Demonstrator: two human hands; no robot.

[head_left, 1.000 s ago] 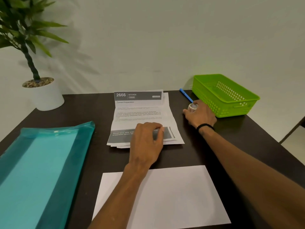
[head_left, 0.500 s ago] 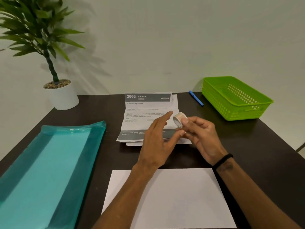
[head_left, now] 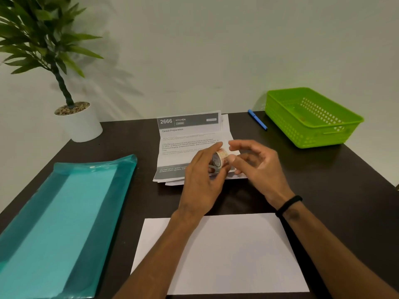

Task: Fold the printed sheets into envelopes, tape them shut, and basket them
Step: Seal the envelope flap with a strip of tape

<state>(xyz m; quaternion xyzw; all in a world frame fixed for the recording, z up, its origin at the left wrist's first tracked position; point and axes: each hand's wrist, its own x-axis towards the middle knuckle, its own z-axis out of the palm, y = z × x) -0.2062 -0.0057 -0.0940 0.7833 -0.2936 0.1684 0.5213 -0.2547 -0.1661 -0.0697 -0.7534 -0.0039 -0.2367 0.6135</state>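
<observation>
The small body text on the printed sheets (head_left: 190, 145) is too fine to read, and the near right part of that stack is hidden behind both hands. The teal plastic folder (head_left: 54, 223) is cut off at the left and near edges. The roll of tape (head_left: 219, 159), a small ring with a pale patterned band, is held above the stack between the two hands. The left hand (head_left: 200, 182) curls round its left side; the right hand (head_left: 257, 167) pinches at its right edge with thumb and fingertip, the other fingers loosely spread. Whether a strip is lifted cannot be told. A blank white sheet (head_left: 220, 253) lies flat near the person on the dark table (head_left: 345, 190). Far right stands a green perforated plastic basket (head_left: 313, 119), a blue pen (head_left: 257, 119) just left of it. Far left is a potted plant (head_left: 73, 117).
</observation>
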